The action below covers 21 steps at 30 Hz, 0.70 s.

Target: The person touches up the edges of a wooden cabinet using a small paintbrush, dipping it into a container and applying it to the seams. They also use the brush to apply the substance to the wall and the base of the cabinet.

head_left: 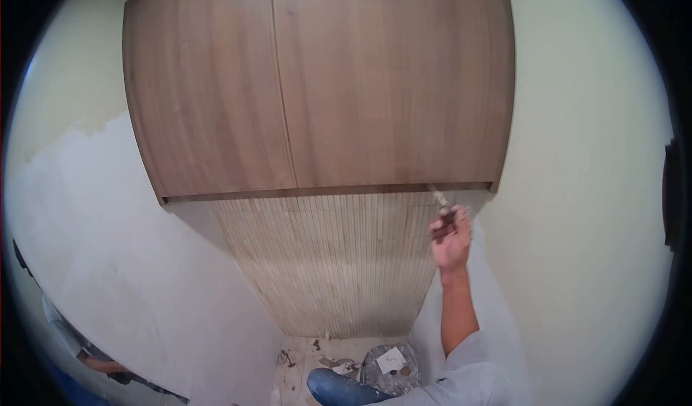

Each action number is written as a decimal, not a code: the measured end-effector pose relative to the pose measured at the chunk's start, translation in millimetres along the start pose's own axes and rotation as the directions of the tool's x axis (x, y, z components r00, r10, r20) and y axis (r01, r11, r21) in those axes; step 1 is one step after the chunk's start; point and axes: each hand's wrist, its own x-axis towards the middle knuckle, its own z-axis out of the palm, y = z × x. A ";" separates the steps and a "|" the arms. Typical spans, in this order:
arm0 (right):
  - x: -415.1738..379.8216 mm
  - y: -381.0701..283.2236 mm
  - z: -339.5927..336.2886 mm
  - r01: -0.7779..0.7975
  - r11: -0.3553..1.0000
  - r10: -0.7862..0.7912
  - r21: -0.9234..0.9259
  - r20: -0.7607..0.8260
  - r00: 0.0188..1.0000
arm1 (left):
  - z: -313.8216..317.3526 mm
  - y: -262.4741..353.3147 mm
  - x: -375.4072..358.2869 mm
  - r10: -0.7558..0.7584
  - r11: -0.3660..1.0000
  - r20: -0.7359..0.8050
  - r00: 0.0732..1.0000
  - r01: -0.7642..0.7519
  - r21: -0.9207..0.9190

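At the bottom a knee in blue jeans shows. Just beside it, on the floor by the wall, sits a round gray bucket with a white piece of paper lying on top. Small bits of rubble lie on the floor near it.

The right arm in a gray sleeve goes up from the bottom right. The right hand is closed around the handle of a small tool. It looks like a brush, but it is too small to be sure. The tip of the tool points up and left and touches the bottom edge of the cupboard, near that edge's right corner.

The left hand is not in the picture.

Behind the hand is a strip of thin pale tiles running down the wall. Above it hangs the big brown wooden cupboard with two shut doors. The wall on both sides is light green and white.

At the lower left edge another person's arm shows, well apart from the hand.
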 end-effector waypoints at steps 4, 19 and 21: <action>88.0 0.6 61.4 0.510 0.848 -0.474 -0.148 0.219 0.853 | 37.7 196.6 145.6 0.598 0.780 -0.078 0.798 -0.601 -0.173; 218.3 -16.9 119.2 0.695 0.622 -0.577 -0.361 0.389 0.718 | 211.1 784.2 155.1 0.848 -0.490 0.053 -0.528 -0.817 -0.303; 217.8 -16.9 117.4 0.661 0.663 -0.553 -0.352 0.365 0.749 | 213.9 814.6 153.8 0.817 -0.536 0.055 -0.574 -0.791 -0.296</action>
